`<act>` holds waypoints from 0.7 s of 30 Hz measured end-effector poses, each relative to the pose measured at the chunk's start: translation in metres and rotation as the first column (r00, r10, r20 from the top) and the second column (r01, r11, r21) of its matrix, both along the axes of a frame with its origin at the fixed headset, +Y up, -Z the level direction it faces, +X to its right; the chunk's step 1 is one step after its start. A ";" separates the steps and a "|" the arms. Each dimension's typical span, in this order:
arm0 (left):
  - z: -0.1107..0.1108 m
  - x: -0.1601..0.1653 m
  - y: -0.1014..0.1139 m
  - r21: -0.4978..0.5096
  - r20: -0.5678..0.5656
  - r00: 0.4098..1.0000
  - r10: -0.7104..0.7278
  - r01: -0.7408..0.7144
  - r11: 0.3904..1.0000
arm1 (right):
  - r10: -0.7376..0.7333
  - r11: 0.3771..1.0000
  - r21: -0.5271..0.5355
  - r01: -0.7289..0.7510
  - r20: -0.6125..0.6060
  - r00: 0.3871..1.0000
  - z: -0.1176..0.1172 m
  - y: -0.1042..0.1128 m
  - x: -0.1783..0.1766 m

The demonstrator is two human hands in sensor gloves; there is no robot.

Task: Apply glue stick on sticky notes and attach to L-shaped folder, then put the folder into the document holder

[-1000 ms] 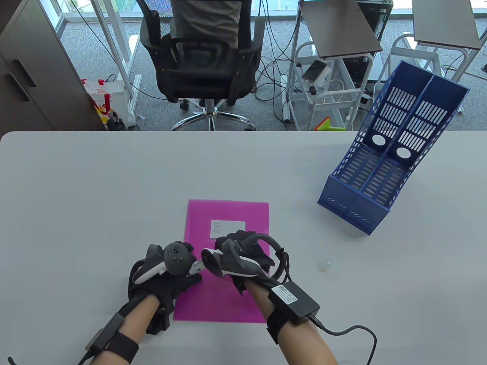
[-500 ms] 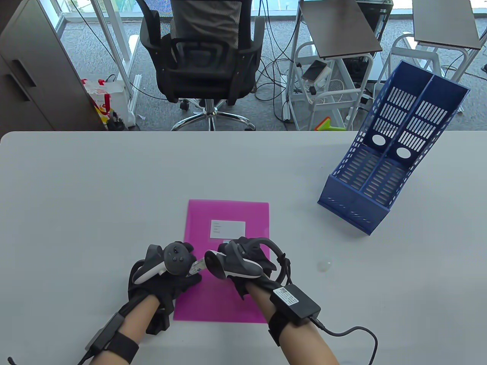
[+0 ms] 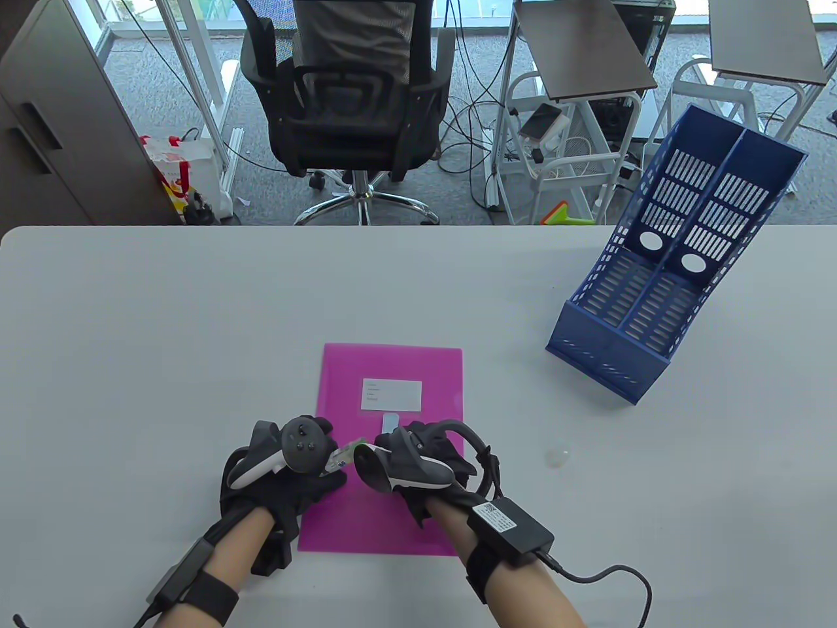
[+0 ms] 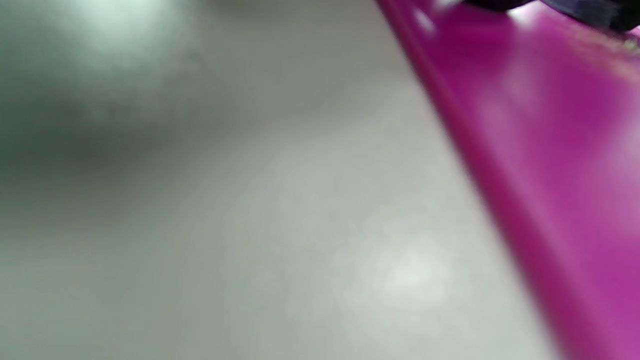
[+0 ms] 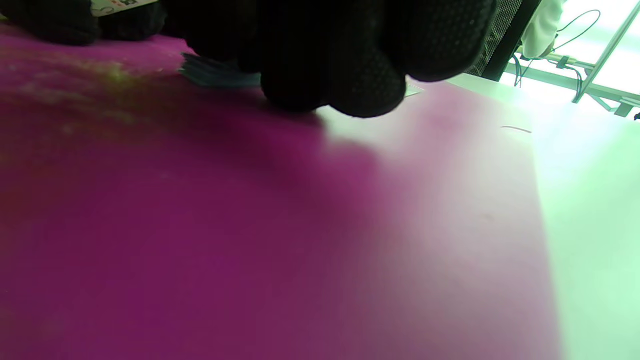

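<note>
Pink folder [image 3: 386, 517] flat | blue note [image 3: 390, 420] just past R hand [image 3: 418, 458] fingertips

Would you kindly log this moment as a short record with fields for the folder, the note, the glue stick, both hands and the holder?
folder: magenta folder flat on the table, white label on it
note: small pale note on folder, at right hand fingertips
glue stick: held by left hand, tip toward right hand
holder: blue document holder, far right, both slots without papers
</note>
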State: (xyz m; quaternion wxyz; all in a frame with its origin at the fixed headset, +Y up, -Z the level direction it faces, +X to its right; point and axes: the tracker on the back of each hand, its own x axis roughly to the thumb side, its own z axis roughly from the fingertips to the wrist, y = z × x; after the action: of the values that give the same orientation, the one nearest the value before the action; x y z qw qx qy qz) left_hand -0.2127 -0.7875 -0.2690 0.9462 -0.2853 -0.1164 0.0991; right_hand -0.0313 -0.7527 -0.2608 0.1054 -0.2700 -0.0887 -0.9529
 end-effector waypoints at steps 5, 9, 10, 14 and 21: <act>0.000 0.000 0.000 0.000 0.000 1.000 0.000 0.000 1.000 | -0.047 0.983 -0.179 0.052 0.029 0.998 0.004 0.008 0.007; 0.000 0.000 0.000 0.001 0.000 1.000 -0.001 0.001 1.000 | -0.175 0.964 -0.168 0.204 0.174 0.969 -0.002 0.011 0.017; 0.000 0.000 0.000 0.001 0.000 1.000 -0.001 0.001 1.000 | -0.197 0.961 -0.157 0.230 0.198 0.960 -0.005 0.010 0.018; 0.000 0.000 0.000 0.001 -0.002 1.000 0.001 0.000 1.000 | -0.169 0.960 -0.174 0.218 0.258 0.951 -0.013 0.004 0.015; 0.000 0.000 0.000 -0.001 -0.003 1.000 0.005 -0.005 1.000 | -0.102 0.953 -0.244 0.181 0.306 0.947 -0.029 -0.001 0.010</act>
State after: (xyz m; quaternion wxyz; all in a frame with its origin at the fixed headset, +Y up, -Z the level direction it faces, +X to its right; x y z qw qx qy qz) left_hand -0.2126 -0.7878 -0.2686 0.9459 -0.2855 -0.1157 0.1016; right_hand -0.0211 -0.7535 -0.2894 -0.0157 -0.1451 -0.2121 -0.9663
